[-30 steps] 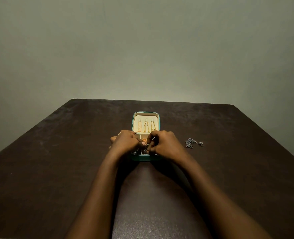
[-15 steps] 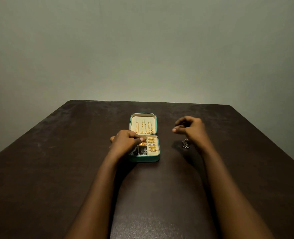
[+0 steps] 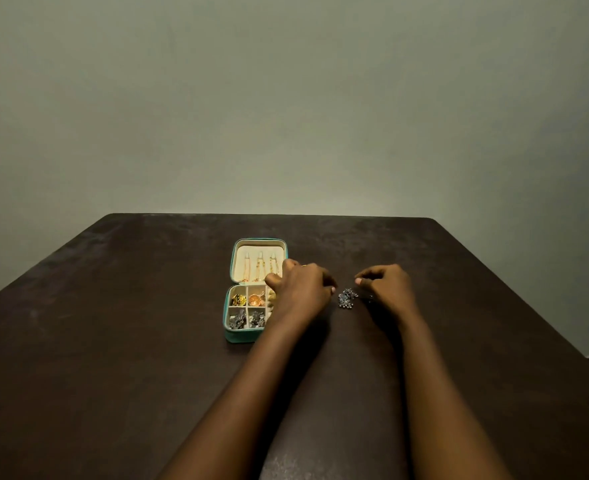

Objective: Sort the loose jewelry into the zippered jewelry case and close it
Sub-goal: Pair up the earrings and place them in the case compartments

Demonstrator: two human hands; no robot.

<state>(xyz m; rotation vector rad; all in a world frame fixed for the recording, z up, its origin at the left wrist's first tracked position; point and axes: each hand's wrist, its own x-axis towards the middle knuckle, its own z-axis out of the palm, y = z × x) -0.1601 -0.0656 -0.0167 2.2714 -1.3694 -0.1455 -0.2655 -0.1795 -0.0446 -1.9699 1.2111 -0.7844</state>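
Note:
The teal zippered jewelry case [image 3: 238, 336] lies open on the dark table, its cream lid flat behind it with gold chains hanging inside. Its compartments hold gold, orange and grey pieces. A loose silver jewelry cluster [image 3: 347, 298] lies on the table to the right of the case. My left hand [image 3: 301, 289] hovers over the case's right side, fingers curled, nothing seen in it, covering the right compartments. My right hand [image 3: 386, 285] sits just right of the silver cluster, fingers bent over a small dark piece; no grip is visible.
The dark brown table [image 3: 113, 358] spreads wide on all sides of the case. A plain grey-green wall [image 3: 286, 116] rises behind the table's far edge. A bit of floor shows at the far right.
Both hands left the case's compartments. The right hand went right to the silver cluster; the left hand then followed rightward across the case. The view shifted right.

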